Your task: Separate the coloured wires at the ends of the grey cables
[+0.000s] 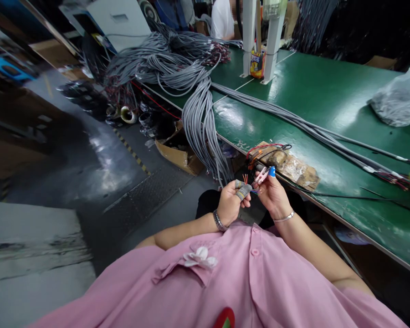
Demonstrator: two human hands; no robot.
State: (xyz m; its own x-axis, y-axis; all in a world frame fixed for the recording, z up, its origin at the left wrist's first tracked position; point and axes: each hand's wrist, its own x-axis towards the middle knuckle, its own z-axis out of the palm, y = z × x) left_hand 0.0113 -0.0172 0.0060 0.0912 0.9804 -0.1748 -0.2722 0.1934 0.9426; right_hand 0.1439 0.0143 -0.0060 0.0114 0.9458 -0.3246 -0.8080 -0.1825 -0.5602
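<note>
My left hand, with grey knitted covers on some fingers, is closed in a pinch on thin coloured wires. Their orange-red ends stick up above the fingers, and a blue-violet strand runs toward the other hand. My right hand has a blue wrap on the thumb. Its fingers are closed on a small pale pink clip-like piece, whose exact kind I cannot make out. The two hands are close together in front of the table edge. Just beyond them lies a taped wooden block with red, black and orange wires at its left end.
Grey cables hang over the edge of the green table; more stretch across it. A plastic bag lies at right. White posts stand at the back, with a person beyond. A cardboard box is on the floor.
</note>
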